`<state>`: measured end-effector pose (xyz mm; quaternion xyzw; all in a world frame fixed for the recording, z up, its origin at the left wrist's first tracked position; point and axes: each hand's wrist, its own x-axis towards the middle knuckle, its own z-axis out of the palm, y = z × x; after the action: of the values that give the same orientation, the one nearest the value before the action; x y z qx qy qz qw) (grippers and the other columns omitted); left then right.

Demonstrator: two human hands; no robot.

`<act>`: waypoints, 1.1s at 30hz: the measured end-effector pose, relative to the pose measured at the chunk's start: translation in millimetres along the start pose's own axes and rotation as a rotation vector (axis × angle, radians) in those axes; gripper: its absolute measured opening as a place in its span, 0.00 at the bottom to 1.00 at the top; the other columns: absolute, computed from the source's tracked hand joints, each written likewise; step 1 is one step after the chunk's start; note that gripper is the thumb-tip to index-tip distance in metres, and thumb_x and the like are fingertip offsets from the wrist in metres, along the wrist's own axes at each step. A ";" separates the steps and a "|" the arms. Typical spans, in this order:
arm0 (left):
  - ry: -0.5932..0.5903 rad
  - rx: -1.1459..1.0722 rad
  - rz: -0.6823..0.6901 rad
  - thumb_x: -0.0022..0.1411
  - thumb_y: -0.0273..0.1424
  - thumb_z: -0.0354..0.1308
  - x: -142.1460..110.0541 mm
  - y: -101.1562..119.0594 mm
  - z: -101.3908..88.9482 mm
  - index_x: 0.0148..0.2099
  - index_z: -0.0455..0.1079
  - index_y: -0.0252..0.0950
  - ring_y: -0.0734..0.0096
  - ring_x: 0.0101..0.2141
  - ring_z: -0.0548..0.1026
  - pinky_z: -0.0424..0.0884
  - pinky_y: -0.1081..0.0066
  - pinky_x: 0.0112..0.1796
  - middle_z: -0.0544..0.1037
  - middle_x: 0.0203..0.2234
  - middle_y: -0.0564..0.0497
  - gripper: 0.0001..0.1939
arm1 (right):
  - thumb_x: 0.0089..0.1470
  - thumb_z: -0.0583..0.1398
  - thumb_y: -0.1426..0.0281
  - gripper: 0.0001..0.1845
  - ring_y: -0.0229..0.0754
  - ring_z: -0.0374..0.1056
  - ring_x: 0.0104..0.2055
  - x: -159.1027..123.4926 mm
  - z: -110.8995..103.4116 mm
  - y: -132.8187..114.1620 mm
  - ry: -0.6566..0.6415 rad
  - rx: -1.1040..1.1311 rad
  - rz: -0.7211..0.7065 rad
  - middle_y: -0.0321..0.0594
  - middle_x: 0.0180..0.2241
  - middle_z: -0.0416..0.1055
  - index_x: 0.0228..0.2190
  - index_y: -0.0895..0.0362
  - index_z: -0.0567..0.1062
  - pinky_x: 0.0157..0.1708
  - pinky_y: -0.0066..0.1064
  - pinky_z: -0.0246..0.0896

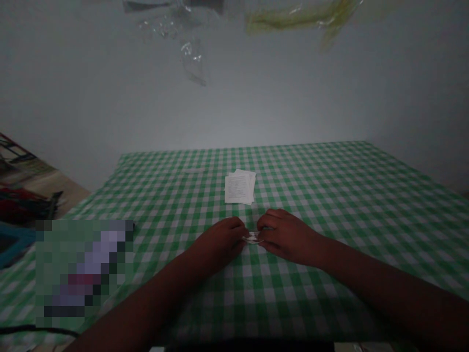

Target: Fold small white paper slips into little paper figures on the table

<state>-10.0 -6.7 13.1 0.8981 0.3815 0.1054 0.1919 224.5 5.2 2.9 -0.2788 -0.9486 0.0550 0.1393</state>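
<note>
Both of my hands rest on a green-and-white checked tablecloth. My left hand and my right hand meet in the middle, each with fingers curled in a pinch on a small white, crinkled item held between them. What the item is cannot be made out. Just beyond the hands lies a small stack of folded white printed papers.
A blurred-out patch covers something on the table's left. A dark cable runs along the near left edge. Red and blue items lie off the table at left. Clear plastic bags hang on the wall.
</note>
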 end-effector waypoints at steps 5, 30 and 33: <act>0.018 -0.001 -0.052 0.63 0.23 0.55 -1.1 -1.6 0.6 0.44 0.66 0.36 0.69 0.40 0.70 0.68 0.68 0.43 0.72 0.40 0.52 0.08 | 0.61 0.57 0.70 0.08 0.46 0.63 0.45 -0.7 -0.1 -0.1 0.007 0.011 -0.008 0.43 0.42 0.71 0.39 0.56 0.76 0.46 0.41 0.60; 0.038 0.046 0.004 0.64 0.20 0.53 1.3 3.1 4.6 0.38 0.68 0.34 0.70 0.39 0.70 0.70 0.69 0.42 0.72 0.37 0.50 0.05 | 0.60 0.55 0.76 0.10 0.43 0.64 0.46 7.1 4.1 -10.0 0.120 0.180 -0.074 0.41 0.41 0.73 0.42 0.56 0.74 0.49 0.41 0.61; 0.050 0.040 0.008 0.65 0.21 0.53 1.4 2.0 8.2 0.37 0.69 0.33 0.69 0.39 0.70 0.70 0.69 0.42 0.72 0.37 0.49 0.05 | 0.61 0.55 0.75 0.11 0.43 0.64 0.44 8.4 6.0 -10.5 0.106 0.197 -0.067 0.40 0.39 0.74 0.44 0.56 0.74 0.48 0.40 0.61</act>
<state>-5.0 -9.1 6.6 0.9003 0.3848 0.1207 0.1638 210.6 0.8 1.0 -0.2345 -0.9387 0.1285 0.2177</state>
